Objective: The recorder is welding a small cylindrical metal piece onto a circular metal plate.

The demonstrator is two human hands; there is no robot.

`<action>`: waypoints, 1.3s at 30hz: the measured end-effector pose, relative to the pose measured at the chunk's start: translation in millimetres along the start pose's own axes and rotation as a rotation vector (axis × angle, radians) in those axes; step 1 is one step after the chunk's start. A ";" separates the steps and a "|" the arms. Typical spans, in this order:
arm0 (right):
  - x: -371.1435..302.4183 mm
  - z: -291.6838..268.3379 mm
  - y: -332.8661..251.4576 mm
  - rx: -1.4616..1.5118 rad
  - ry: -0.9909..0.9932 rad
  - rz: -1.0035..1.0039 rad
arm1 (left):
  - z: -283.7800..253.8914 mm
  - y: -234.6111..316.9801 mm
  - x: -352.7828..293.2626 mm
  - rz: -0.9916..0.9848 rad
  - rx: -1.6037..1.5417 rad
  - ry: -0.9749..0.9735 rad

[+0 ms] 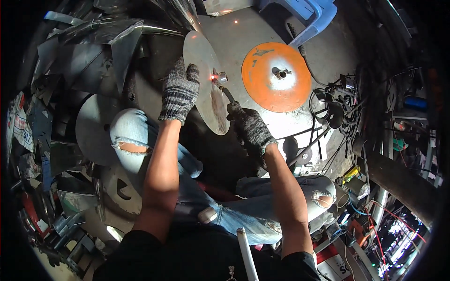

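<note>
My left hand [180,91], in a grey and black striped knit glove, grips the left edge of a grey metal disc [199,58] that stands tilted on edge. In the matching glove, my right hand [251,127] is closed around a welding torch [228,95]. The torch's tip points at the base of a short metal tube [222,76] standing out from the disc's middle. A bright red-orange glow shows where tip, tube and disc meet. Brownish marks cover the disc's lower part. The fingers of my left hand behind the disc are hidden.
An orange disc [255,86] with a whitened centre and a hub lies right of the torch. A blue plastic chair [318,23] stands beyond it. Sheet-metal scraps [82,65] crowd the left. Cables [335,143] and a thick pipe [398,173] lie at the right. Small glowing spots dot the floor.
</note>
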State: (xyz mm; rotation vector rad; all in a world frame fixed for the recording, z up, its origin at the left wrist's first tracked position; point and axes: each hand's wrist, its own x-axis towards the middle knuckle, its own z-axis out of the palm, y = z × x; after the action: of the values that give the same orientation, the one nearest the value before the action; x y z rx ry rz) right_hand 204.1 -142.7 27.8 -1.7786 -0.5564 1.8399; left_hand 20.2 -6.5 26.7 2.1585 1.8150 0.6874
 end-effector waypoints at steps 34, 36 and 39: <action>27.3 -12.8 45.2 -0.268 0.142 -0.789 | -5.0 0.7 11.2 -0.050 -0.032 -0.047; 2.3 -5.7 12.6 -0.097 0.142 -0.336 | -3.2 -20.0 17.1 -0.003 -0.017 0.003; -20.3 -11.4 -6.3 0.074 0.147 -0.255 | -11.2 -20.9 32.3 -0.096 0.012 -0.136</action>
State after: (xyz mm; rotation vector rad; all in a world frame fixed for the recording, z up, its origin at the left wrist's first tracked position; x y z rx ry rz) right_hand 216.1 -151.1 47.0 -1.6920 -0.6183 1.5254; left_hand 0.4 27.8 33.0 2.0553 1.8419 0.4979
